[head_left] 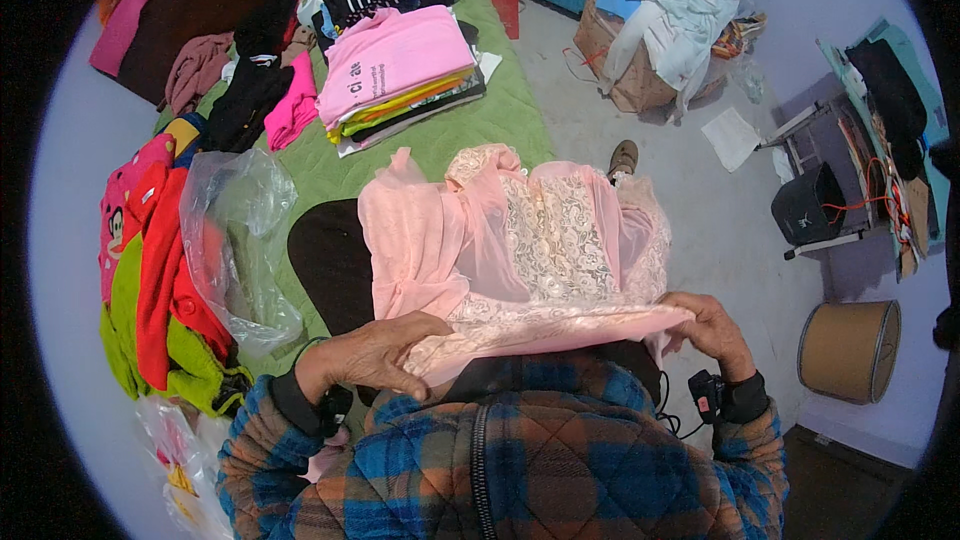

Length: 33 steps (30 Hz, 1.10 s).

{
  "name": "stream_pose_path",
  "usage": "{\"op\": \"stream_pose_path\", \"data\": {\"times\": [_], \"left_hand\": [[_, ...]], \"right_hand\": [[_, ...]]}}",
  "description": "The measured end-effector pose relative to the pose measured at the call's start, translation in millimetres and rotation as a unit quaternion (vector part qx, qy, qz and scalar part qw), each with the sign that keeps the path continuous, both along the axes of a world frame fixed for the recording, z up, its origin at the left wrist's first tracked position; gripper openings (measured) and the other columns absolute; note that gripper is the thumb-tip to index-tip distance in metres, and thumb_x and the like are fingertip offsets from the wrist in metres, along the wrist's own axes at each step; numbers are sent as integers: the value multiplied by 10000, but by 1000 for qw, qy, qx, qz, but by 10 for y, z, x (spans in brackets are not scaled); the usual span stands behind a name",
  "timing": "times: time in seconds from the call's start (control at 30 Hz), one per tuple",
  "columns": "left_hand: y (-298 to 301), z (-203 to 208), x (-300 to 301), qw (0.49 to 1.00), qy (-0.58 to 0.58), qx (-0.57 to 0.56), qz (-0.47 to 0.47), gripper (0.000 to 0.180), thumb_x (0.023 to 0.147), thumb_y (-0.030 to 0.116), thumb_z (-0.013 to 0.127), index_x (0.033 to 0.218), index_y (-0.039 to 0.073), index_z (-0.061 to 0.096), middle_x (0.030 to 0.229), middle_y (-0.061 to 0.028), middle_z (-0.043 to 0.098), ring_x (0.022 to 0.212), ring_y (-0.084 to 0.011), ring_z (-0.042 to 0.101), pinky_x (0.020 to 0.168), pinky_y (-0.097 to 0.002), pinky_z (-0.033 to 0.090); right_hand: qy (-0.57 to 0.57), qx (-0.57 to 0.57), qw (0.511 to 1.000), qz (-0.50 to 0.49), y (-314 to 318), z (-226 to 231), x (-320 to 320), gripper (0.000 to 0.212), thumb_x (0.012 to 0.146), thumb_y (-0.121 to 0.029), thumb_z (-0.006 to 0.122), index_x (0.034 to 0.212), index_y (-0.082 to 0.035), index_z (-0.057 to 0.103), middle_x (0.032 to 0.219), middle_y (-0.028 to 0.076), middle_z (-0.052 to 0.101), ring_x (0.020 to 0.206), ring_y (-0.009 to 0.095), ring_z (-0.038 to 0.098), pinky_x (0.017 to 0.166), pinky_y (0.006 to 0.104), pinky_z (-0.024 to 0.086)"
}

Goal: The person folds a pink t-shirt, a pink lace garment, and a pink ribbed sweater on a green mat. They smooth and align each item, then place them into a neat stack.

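A pale pink lace top (560, 230) lies spread over my lap, its sheer fabric and cream lace panel facing up. The near edge is folded over into a band that runs between my hands. At the left end of that band, my left hand (385, 352) has fingers and thumb around the cloth. My right hand (712, 332) pinches the right end of the fold, with the fingertips partly hidden by the fabric.
On the green bedspread (515, 105) are a stack of folded clothes (400, 70), a clear plastic bag (240, 240) and a red garment (165, 270). White clothes (680, 20) top a bag on the floor. A brown drum (848, 350) and black bin (805, 205) stand right.
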<state>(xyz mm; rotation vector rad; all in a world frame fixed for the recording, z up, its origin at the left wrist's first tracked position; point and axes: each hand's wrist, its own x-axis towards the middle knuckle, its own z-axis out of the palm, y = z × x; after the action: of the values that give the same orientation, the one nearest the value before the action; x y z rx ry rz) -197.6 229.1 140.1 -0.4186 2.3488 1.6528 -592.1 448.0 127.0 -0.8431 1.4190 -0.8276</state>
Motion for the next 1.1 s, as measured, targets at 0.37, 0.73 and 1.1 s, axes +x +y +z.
{"op": "stream_pose_path", "data": {"times": [0.37,0.73,1.1], "left_hand": [[-320,-146,-212,961,43,-269,45,257,726,50,627,979,42,584,945,-114,613,932,-294,584,822,-374,461],[-1744,2001,-1043,780,407,-242,409,245,903,206,520,1023,14,614,962,-36,634,872,-104,563,769,-247,452],[-2023,2604,-960,699,468,-329,428,253,940,245,494,1004,47,636,817,9,612,774,-81,525,710,-237,440]], "right_hand": [[257,-241,935,-34,-636,553,-393,246,889,-238,505,963,-17,584,780,27,614,685,70,570,601,224,472],[347,-392,848,-79,-1558,2223,-1154,329,898,-350,538,965,-37,611,867,-20,592,781,63,505,675,222,424],[477,-474,722,-166,-1983,2770,-1157,244,861,-188,498,946,-3,633,806,60,616,770,126,552,693,285,453]]}}
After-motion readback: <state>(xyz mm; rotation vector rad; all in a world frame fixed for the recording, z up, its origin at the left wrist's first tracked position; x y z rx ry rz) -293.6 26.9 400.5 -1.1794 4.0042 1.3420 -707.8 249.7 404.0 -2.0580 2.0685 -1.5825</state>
